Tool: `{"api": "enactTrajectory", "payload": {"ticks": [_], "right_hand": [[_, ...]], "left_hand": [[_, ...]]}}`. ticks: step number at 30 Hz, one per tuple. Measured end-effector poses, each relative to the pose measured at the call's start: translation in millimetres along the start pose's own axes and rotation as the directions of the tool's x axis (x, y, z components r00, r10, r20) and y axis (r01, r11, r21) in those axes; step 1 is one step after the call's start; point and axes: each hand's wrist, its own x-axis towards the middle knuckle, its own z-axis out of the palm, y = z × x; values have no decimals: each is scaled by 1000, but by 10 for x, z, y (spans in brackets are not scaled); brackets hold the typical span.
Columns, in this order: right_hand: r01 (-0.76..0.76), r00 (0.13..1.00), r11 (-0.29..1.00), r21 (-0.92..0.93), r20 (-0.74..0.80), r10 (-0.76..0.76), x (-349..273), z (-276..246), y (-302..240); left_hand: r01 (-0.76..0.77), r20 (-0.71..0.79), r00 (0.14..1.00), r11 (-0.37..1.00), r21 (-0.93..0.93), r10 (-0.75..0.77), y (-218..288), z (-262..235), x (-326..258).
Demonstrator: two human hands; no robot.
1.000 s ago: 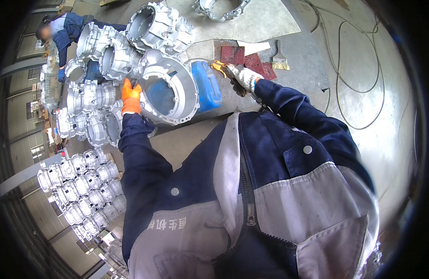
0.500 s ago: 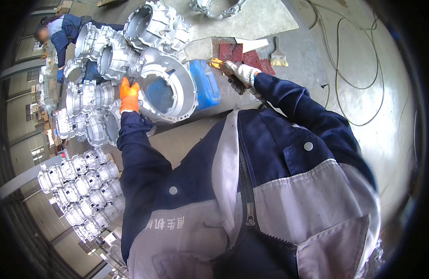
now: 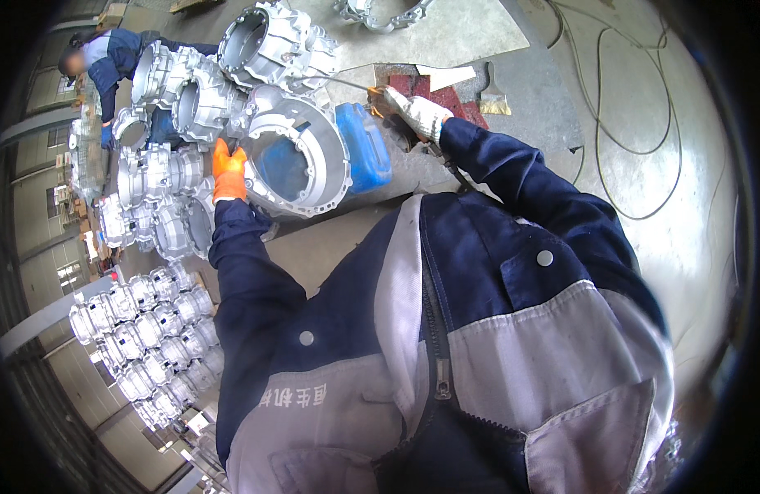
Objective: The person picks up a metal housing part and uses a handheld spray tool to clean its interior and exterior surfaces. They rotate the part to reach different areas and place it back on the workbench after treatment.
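My left hand [image 3: 229,171], in an orange glove, grips the left rim of a large silver ring-shaped metal housing [image 3: 334,160]; some of its fingers are hidden. The housing stands tilted with its wide round opening toward me. My right hand [image 3: 413,111], in a white-backed glove with orange on the fingers, is closed around a dark hand-held power tool [image 3: 403,132]. A long thin shaft [image 3: 340,81] runs from it to the left, its tip by the castings beyond the housing. Behind the housing stands a blue plastic jerrycan [image 3: 363,148].
More silver castings [image 3: 203,103] crowd the left, with stacked rows [image 3: 149,346] lower down. Dark red pads [image 3: 446,100] and a flat paintbrush [image 3: 493,100] lie to the right of the tool. A hose [image 3: 598,123] loops over the floor. Another person [image 3: 120,62] bends at far left.
My right hand has shifted slightly left and away from me with the tool. The shaft has swung from the housing's rim to the castings beyond. My left hand has stayed put.
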Motion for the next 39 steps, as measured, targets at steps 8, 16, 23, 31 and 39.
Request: {"api": "enactTrajectory", "payload": {"ticks": [8,16,23,31,39], "right_hand": [[-258,966,965,-45,-31,256,-507,-183,314],[-166,954,878,-448,152,258,-973,-469,363],[122,960,993,8,253,-120,-760,-15,-319],[-37,994,855,-517,69,85,-500,247,-351],[-118,979,800,588,203,-4,-447,-314,62]], "left_hand": [[32,42,999,999,-28,-31,-95,-23,62],[57,-23,998,990,131,-55,-149,-78,127],[-80,-50,994,976,201,92,-144,-56,96],[-16,2,1000,995,95,16,33,-9,41],[-56,236,966,981,-188,101,64,-2,16]]}}
